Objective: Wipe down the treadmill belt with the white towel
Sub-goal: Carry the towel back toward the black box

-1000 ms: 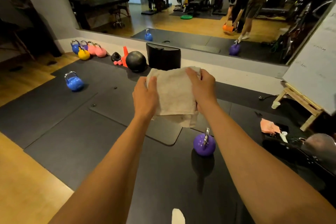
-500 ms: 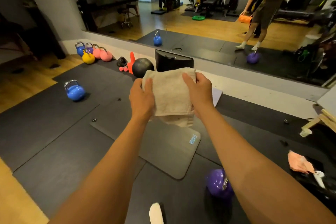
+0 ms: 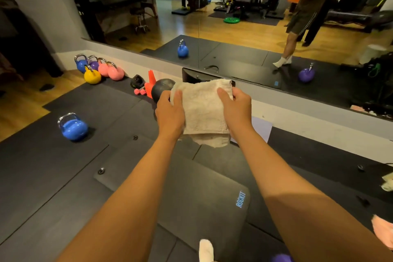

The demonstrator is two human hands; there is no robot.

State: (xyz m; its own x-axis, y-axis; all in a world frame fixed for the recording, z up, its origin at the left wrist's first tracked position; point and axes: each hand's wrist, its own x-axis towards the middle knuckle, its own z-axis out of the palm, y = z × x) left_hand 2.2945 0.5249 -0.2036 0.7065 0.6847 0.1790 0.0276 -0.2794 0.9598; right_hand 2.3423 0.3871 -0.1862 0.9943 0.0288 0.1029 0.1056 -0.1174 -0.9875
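Between curled fingers of left hand (image 3: 170, 112) and right hand (image 3: 236, 110), folded white towel (image 3: 202, 108) held mid-air, thumbs on top; treadmill belt not identifiable; risk: loose layer hanging below the fingers unfolds and drags if either grip slackens

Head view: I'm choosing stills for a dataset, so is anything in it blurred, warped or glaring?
In the head view the white towel, left hand and right hand are fairly sharp; the person reflected in the mirror is smeared by motion; the wide lens stretches whatever is near the frame edges; light is warm and dim, with no hard glare.
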